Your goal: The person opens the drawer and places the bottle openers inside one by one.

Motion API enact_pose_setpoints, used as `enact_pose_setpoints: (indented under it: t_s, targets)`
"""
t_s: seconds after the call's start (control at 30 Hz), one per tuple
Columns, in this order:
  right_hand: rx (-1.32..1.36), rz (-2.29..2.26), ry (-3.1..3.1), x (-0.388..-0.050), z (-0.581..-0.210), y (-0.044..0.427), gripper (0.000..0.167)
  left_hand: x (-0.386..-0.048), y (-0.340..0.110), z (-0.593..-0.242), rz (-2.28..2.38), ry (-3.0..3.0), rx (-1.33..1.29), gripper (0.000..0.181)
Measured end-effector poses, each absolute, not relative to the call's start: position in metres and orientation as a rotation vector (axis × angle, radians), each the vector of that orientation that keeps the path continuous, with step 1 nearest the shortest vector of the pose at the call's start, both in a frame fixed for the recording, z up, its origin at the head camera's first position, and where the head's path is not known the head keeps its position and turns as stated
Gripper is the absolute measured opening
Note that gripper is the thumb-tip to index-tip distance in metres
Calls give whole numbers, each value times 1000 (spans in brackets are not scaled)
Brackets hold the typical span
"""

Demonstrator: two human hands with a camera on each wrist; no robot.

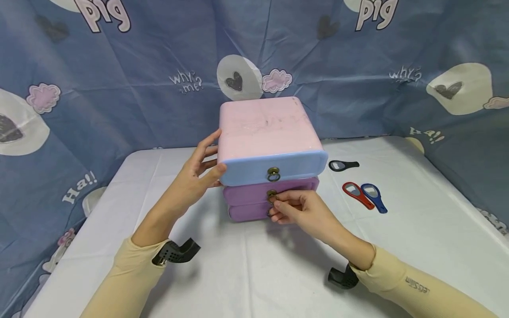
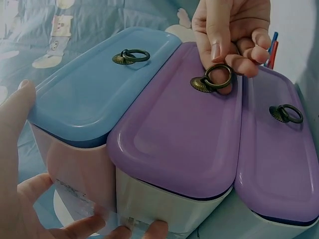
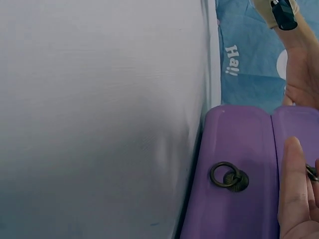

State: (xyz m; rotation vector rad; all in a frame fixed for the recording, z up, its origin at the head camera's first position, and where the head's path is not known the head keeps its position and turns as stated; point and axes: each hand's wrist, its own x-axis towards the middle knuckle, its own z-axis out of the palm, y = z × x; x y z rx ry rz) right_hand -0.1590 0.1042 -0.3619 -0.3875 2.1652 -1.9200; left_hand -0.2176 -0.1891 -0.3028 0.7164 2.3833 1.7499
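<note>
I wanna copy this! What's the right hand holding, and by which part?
The right hand holds the middle drawer by its ring pull.

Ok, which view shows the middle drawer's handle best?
Left wrist: it shows the handle close up and nearly whole. Head: small, partly behind the right grip. Right wrist: only a sliver, at the right edge.

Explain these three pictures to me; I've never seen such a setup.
There is no machine here, just a person at work. The wide picture comes from a camera on the head; the other two come from cameras on each wrist, so things look turned. On the white-covered table stands a stack of three drawers, with a black tool, a red tool and a blue tool lying beside it. The left hand rests against the stack's side; the right hand pinches the ring handle of the middle drawer.
</note>
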Motion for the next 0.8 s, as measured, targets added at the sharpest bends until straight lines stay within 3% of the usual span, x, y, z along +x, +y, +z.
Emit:
enact_pose_setpoints:
  t_s: [0.8]
  targets:
    - [-404, -1669, 2294, -161, -384, 124, 31, -219, -188, -303, 1738, 2390, 711, 72]
